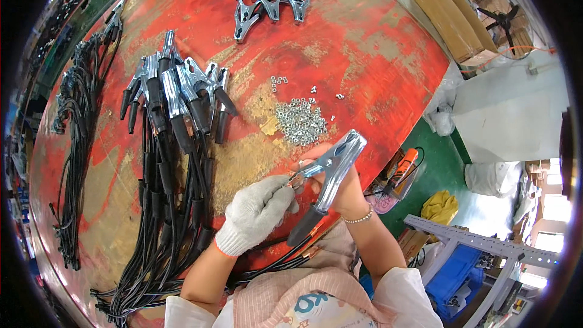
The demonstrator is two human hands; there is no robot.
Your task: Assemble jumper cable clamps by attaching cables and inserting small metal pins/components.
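Note:
My right hand [347,193], bare with a beaded bracelet at the wrist, holds a shiny metal spring clamp [341,167] with a black handle sleeve [305,225]. The clamp's jaws point up and away from me, and its body hides part of the fingers. My left hand [258,206], in a pale knitted glove, pinches a small copper-coloured end piece [296,180] against the clamp's other arm. Whether the piece is fastened there, I cannot tell. Just beyond both hands lies a heap of small silvery nuts [300,120], with a few loose screws [313,90] beside it.
Several finished-looking clamps on black cables [176,91] lie left of my hands. Another black cable bundle [79,146] runs along the far left. Loose clamps [273,6] rest at the back of the worn red table [376,43]. Cables with copper ends [303,258] lie near my lap. A cardboard box [452,18] stands right.

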